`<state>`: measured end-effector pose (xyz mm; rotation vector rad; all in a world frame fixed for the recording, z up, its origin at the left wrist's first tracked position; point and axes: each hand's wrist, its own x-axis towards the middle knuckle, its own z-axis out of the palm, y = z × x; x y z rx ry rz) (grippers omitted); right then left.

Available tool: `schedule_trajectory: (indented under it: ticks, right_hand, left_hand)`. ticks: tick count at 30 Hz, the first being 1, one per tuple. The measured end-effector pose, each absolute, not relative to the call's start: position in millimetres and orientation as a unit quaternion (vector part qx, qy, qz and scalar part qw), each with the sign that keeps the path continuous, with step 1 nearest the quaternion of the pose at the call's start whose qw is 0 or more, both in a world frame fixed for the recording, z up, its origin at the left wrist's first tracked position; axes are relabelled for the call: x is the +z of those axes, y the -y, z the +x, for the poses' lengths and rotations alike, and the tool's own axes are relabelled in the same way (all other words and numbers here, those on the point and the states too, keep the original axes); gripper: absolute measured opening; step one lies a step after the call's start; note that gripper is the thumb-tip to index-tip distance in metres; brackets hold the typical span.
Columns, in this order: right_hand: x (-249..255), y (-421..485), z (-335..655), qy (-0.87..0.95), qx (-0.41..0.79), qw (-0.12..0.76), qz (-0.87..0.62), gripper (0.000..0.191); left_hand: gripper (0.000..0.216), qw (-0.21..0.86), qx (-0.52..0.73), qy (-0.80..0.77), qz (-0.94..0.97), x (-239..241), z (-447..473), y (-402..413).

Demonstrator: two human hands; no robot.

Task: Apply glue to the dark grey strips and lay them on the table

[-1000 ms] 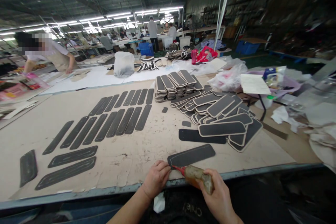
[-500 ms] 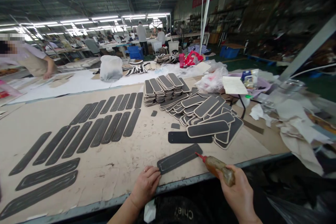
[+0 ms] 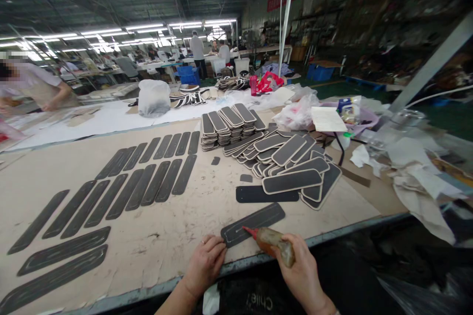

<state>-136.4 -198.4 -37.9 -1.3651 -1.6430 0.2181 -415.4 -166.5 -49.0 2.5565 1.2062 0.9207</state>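
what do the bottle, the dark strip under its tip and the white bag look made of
Bottle: probably plastic, cloudy and partly see-through. Strip: perhaps synthetic leather or foam, smooth and dull; too small to settle. Bag: likely thin plastic film, translucent and crinkled.

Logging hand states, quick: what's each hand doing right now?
Left hand: at one end of the strip; can't tell whether gripping or just pressing.
Right hand: closed, holding the bottle.

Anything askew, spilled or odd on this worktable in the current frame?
Yes: pale-edged strips lie in a jumbled heap, at odds with the neat stacks beside them. Two dark scraps lie loose nearby, and dark marks spot the tan table covering. No clear spill shows.
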Motion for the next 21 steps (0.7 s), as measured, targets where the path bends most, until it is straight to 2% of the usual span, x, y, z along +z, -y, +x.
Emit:
schedule_trajectory:
  ticks: [7,10,16,21]
  right_hand:
    - [-37,190,-82,0.593,-0.044,0.475,-0.649,0.032]
    - [-35,193,-87,0.594,-0.025,0.481,-0.644,0.031]
    - [-32,199,-117,0.620,0.086,0.493,-0.604,0.024]
    - [-32,186,-86,0.572,0.011,0.494,-0.655,0.034]
  left_hand:
    - [0.019,0.104,0.300,-0.408,0.856,-51,-417,166]
    - [0.020,0.106,0.300,-0.402,0.858,-50,-418,166]
    - [0.023,0.084,0.294,-0.396,0.866,-51,-417,166]
    - [0.023,0.064,0.287,-0.381,0.876,-51,-419,165]
